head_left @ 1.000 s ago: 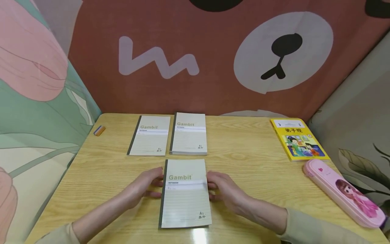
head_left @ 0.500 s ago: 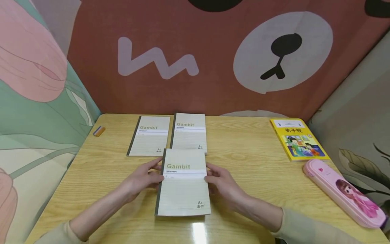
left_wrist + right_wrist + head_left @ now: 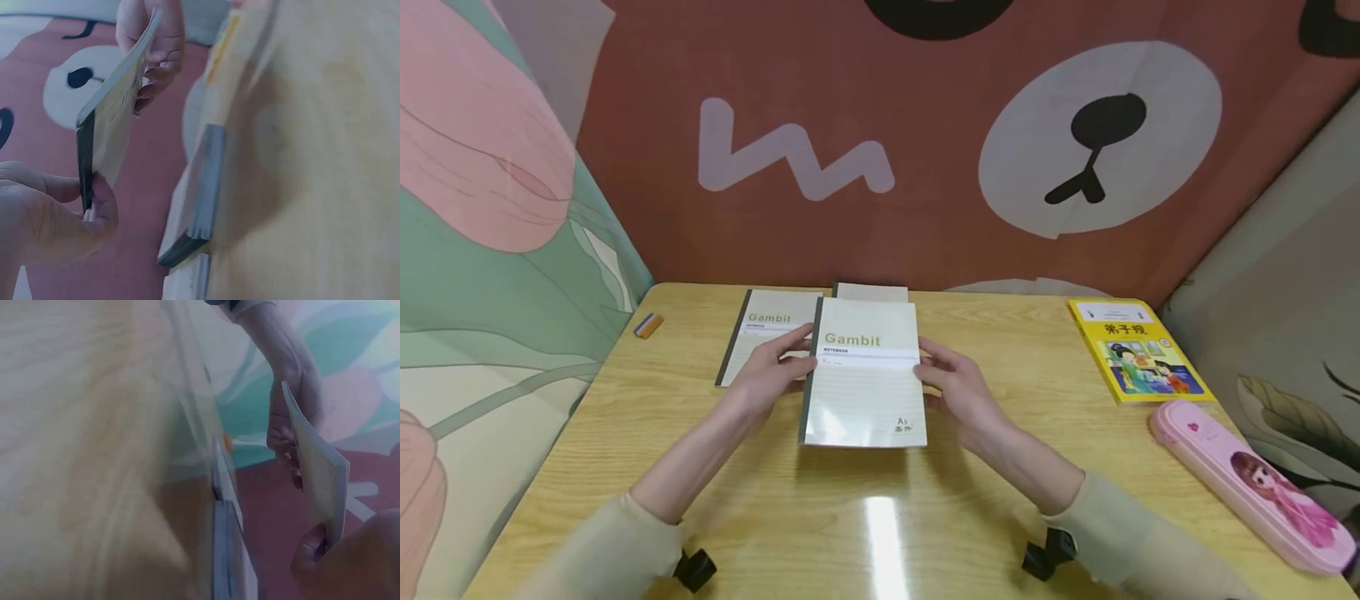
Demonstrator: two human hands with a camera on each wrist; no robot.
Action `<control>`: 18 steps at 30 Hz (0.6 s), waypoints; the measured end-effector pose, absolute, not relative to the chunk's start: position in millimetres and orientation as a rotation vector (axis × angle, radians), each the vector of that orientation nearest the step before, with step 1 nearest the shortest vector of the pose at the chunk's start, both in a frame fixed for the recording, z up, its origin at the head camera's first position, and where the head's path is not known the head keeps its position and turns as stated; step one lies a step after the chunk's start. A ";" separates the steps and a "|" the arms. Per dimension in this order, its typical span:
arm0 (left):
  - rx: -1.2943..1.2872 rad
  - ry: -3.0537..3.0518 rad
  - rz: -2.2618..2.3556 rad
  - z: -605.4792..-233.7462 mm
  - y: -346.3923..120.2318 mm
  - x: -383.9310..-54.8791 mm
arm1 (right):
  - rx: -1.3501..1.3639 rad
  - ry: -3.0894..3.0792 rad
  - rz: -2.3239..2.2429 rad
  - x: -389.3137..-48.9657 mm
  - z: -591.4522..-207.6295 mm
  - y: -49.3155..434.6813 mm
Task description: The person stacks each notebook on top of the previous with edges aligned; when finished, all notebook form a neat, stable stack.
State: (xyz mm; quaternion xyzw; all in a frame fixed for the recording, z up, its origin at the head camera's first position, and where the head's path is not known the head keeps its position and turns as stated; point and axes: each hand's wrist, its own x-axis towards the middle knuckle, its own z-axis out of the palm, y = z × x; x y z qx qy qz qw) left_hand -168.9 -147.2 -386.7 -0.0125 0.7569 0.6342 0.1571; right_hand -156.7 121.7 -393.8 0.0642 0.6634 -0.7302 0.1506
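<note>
- what's on the one surface (image 3: pixel 1015 325)?
- one pile (image 3: pixel 872 292) of notebooks, count unclear; one loose notebook (image 3: pixel 760 325) left of it. one held notebook (image 3: pixel 865 383) is raised near the pile. at right, one book (image 3: pixel 1138 354), one case (image 3: pixel 1251 483).
- held how?
- two hands: left hand (image 3: pixel 769 371) and right hand (image 3: pixel 964 390), fingers gripping its opposite edges.
- smaller?
- one block (image 3: pixel 648 325), far left.

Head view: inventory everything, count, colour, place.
table: 1, tan, centre
held notebook: 1, white, above table
notebook stack: 1, white, behind that
lone notebook: 1, white, left of stack
small block: 1, orange-blue, far left
book: 1, yellow, far right
pencil case: 1, pink, right
bear backdrop: 1, brown, behind table
leafy panels: 2, pink-green and grey, sides
wrist devices: 2, black, bottom
sleeves: 2, beige, bottom
left hand: 1, bare, spine edge
right hand: 1, bare, opposite edge
</note>
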 end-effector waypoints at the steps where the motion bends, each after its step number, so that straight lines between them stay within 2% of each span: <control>1: -0.048 2.162 1.847 -385.1 -146.2 -173.1 | 0.191 1.896 -2.119 -161.2 -391.8 120.8; 9: -0.132 1.957 2.201 -376.8 -135.5 -206.6 | 0.222 1.843 -2.306 -196.0 -377.0 114.7; 18: -0.214 1.722 2.439 -380.3 -121.1 -226.2 | 0.273 1.927 -2.420 -221.0 -383.0 111.5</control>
